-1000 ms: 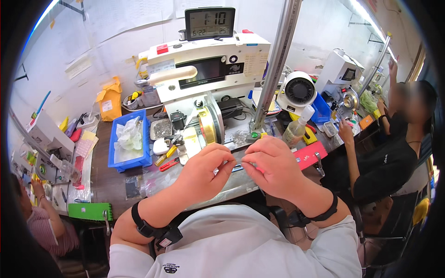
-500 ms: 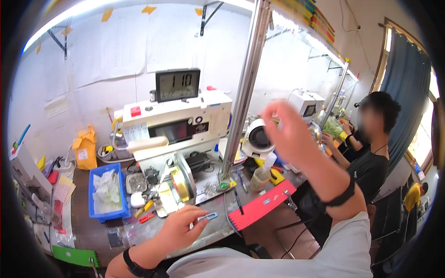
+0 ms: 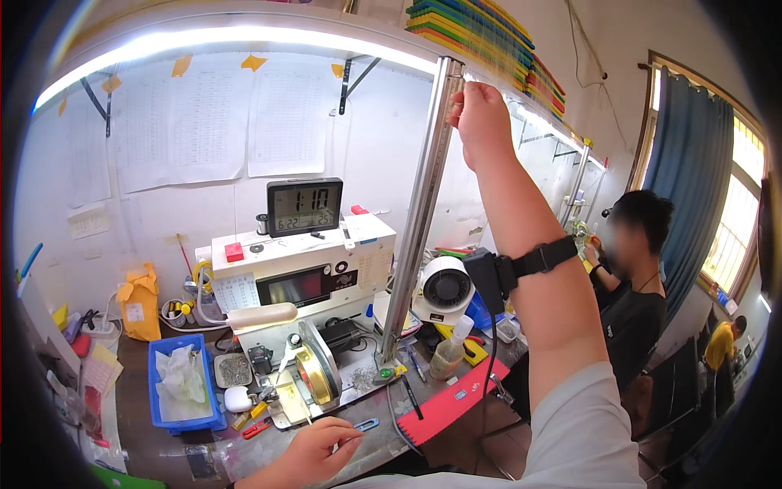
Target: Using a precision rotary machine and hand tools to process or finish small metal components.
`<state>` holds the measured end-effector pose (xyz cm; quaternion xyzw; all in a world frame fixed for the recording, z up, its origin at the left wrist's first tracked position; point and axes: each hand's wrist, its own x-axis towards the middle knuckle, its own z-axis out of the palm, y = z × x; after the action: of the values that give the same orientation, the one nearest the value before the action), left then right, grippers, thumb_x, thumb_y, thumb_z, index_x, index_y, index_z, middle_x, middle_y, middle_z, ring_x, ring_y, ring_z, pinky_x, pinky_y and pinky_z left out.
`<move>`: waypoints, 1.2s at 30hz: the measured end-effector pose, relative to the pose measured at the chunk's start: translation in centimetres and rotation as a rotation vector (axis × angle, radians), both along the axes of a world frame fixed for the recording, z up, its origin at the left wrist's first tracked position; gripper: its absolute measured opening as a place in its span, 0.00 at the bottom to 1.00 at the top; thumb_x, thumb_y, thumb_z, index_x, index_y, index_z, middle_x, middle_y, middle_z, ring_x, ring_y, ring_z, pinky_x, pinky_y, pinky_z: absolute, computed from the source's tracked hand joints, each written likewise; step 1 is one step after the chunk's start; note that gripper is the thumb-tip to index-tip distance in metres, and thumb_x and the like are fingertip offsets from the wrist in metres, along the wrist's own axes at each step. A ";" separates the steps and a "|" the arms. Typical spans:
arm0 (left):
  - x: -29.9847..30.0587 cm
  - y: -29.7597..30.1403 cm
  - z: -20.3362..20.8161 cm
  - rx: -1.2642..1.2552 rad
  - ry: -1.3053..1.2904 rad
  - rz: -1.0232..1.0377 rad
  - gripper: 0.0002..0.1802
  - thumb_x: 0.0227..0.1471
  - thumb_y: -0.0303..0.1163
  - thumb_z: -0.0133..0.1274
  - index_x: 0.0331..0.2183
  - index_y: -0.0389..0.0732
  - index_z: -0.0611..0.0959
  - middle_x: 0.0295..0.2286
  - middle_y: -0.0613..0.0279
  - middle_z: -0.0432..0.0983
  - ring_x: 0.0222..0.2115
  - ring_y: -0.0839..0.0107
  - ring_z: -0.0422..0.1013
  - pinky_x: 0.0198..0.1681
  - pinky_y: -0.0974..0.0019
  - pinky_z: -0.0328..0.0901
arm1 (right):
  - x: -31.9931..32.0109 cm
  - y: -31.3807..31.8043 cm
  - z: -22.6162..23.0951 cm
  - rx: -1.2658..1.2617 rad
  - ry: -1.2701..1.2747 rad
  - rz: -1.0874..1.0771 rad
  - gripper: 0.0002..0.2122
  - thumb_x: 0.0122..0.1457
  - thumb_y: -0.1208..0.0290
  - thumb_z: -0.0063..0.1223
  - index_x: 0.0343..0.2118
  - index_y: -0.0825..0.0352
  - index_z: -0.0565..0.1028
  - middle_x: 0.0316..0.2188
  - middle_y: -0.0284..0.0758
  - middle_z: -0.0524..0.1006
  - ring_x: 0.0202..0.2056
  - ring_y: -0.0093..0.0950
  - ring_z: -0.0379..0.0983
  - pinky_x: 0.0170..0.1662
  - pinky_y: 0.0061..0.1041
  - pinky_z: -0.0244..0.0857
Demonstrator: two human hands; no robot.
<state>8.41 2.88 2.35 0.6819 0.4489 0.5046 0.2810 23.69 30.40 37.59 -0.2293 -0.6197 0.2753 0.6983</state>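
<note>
Your right hand (image 3: pixel 476 114) has risen beside the metal post (image 3: pixel 423 204), fingertips together, your left hand (image 3: pixel 326 451) half-curled near the edge of the desk (image 3: pixel 133 391).

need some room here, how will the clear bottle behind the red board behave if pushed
The bottle looks tall and narrow, so it may tip if pushed high. It looks like clear plastic, so it probably gives a little when squeezed.

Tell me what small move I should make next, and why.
Perhaps lower your right hand gently toward the bench: it is raised high by the upper end of the metal post, while your left hand is low, near a small blue looped piece. Whether the right hand holds anything, I cannot tell.
</note>
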 end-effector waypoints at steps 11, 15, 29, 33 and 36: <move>-0.8 1.0 -1.0 -0.032 0.028 -0.029 0.07 0.48 0.24 0.59 0.34 0.39 0.84 0.31 0.63 0.76 0.25 0.75 0.70 0.26 0.74 0.65 | 0.1 4.7 0.9 0.078 -0.125 -0.184 0.10 0.62 0.65 0.43 0.30 0.65 0.70 0.18 0.25 0.62 0.19 0.16 0.55 0.22 0.20 0.52; -0.6 0.9 -1.4 -0.051 -0.010 -0.053 0.07 0.48 0.23 0.59 0.34 0.38 0.84 0.31 0.63 0.76 0.26 0.75 0.71 0.27 0.74 0.65 | 0.0 3.8 1.2 0.100 -0.182 -0.224 0.12 0.63 0.63 0.44 0.35 0.69 0.72 0.21 0.26 0.66 0.21 0.16 0.58 0.26 0.18 0.54; -0.3 0.0 -0.6 -0.053 0.067 -0.064 0.08 0.50 0.26 0.56 0.35 0.37 0.82 0.31 0.58 0.76 0.29 0.65 0.73 0.29 0.68 0.68 | 2.2 -2.0 -17.0 -0.360 0.158 0.495 0.09 0.64 0.64 0.45 0.39 0.65 0.67 0.19 0.24 0.59 0.17 0.16 0.51 0.19 0.19 0.46; -0.4 0.4 -1.1 -0.108 0.051 -0.084 0.08 0.50 0.26 0.56 0.35 0.37 0.82 0.30 0.58 0.76 0.27 0.66 0.73 0.28 0.69 0.68 | 4.1 -2.2 -32.6 -0.834 0.182 0.520 0.08 0.65 0.62 0.46 0.38 0.62 0.67 0.18 0.22 0.58 0.15 0.14 0.50 0.17 0.16 0.42; -0.1 0.4 -1.2 -0.142 0.042 -0.100 0.06 0.48 0.22 0.57 0.32 0.35 0.83 0.29 0.57 0.76 0.30 0.65 0.73 0.31 0.67 0.67 | 4.5 -1.1 -39.5 -1.008 0.143 0.388 0.09 0.64 0.62 0.48 0.36 0.61 0.68 0.17 0.21 0.57 0.15 0.13 0.49 0.17 0.16 0.41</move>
<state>8.30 3.24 1.11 0.6923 0.4546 0.4425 0.3439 28.16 29.33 -1.93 -0.3977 -0.3927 0.6771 0.4787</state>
